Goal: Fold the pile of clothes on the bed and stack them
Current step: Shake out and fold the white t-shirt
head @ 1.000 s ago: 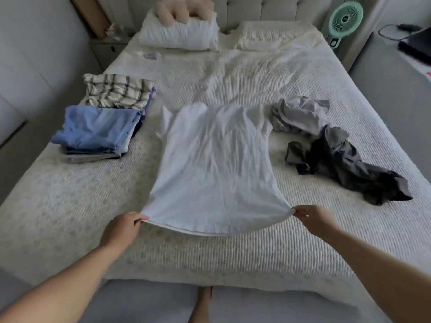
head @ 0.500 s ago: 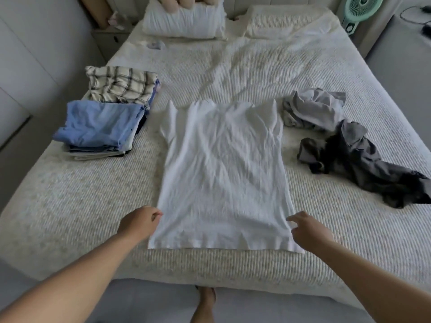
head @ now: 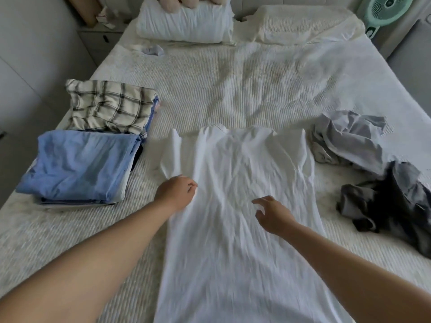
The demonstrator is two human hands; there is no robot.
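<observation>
A white T-shirt [head: 245, 217] lies flat, neck away from me, in the middle of the bed [head: 233, 85]. My left hand [head: 177, 192] is at the shirt's left edge just below the sleeve, fingers curled on the fabric, which bunches there. My right hand [head: 272, 213] is over the shirt's middle with fingers loosely spread, holding nothing. To the left sit a folded blue stack [head: 79, 164] and, behind it, a folded plaid stack [head: 109, 106]. On the right lie a crumpled grey garment [head: 349, 136] and a crumpled dark garment [head: 396, 201].
Two pillows [head: 186, 22] lie at the head of the bed, with a small bluish cloth [head: 152, 50] in front of them. A green fan [head: 387, 8] stands at the far right, a nightstand [head: 100, 40] at the far left.
Both hands have let go of the shirt's hem and moved up: the left to the edge below the sleeve, the right over the middle. The shirt now lies flat.
</observation>
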